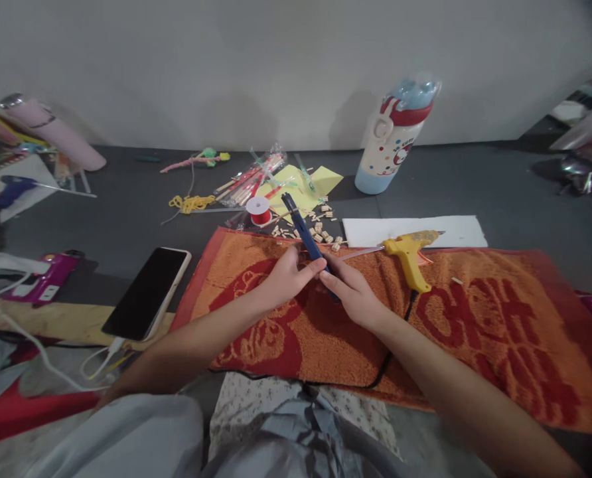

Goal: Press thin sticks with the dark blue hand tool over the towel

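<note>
Over the orange towel (350, 332), both hands meet on a long, slim dark blue tool (304, 231) with a blackish tip, tilted away from me. Its exact kind is unclear. My left hand (291, 272) is closed on it from the left, thumb along its side. From the right, my right hand (353, 289) closes around its lower part. A thin wooden stick (276, 218) appears to cross near the tool's tip. Just beyond lie many small cut wooden pieces (320, 229) and a spool of red thread (259, 210).
A yellow glue gun (410, 255) rests on the towel and a white board (425, 231). A water bottle (395, 139) stands at the back. Yellow paper (328, 179), bagged sticks (251, 179), yellow cord (191, 203) and a charging phone (147, 292) lie around.
</note>
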Action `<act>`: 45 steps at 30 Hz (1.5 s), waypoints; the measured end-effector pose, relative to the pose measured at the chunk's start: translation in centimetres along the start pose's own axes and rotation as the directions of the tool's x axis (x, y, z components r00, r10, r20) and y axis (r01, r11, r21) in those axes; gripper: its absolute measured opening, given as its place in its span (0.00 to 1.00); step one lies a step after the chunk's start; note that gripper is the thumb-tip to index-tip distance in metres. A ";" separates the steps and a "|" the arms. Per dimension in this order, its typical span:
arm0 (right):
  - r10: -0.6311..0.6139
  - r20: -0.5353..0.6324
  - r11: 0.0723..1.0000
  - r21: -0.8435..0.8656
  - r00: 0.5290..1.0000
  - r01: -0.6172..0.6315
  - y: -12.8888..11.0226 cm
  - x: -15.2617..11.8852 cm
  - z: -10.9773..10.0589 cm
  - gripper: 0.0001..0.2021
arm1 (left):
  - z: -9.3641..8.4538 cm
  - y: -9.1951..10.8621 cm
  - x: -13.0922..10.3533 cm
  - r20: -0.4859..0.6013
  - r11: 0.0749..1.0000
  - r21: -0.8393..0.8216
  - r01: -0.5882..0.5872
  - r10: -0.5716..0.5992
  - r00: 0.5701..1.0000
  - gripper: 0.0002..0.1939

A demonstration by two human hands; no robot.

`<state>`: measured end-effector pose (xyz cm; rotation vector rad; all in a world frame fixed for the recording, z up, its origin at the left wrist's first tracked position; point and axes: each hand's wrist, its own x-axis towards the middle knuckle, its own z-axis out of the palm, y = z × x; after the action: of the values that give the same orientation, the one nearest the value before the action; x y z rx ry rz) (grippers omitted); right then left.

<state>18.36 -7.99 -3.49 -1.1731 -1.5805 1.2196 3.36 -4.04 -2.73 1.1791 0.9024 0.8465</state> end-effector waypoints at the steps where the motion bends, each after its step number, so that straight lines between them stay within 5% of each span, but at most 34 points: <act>1: 0.000 -0.001 1.000 -0.003 1.000 0.000 0.0 0.0 0.0 0.25 | 0.0 0.0 0.0 -0.004 1.000 0.003 -0.001 0.001 1.000 0.26; 26: 0.037 -0.008 0.999 0.004 0.999 -0.037 0.2 -0.1 0.0 0.24 | 0.2 0.0 -0.1 0.032 0.998 -0.042 0.043 -0.042 0.999 0.29; 37: 0.046 -0.057 0.992 0.120 0.997 -0.039 0.2 -0.1 -0.4 0.24 | -0.7 0.7 0.1 0.087 0.986 0.159 -0.059 0.045 0.995 0.23; 42: 0.105 -0.107 0.989 0.115 0.989 -0.092 0.0 -0.2 -1.1 0.23 | -2.1 2.5 -0.2 -0.004 0.787 0.591 -0.177 0.222 0.975 0.11; 45: 0.118 -0.084 0.989 0.102 0.989 -0.109 0.1 -0.2 -1.3 0.26 | -3.4 3.4 0.1 -0.013 0.541 0.791 -0.285 0.481 0.876 0.05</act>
<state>19.69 -7.85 -3.31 -1.2517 -1.3884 1.2840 0.00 -2.02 0.13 2.1464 1.2890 0.9952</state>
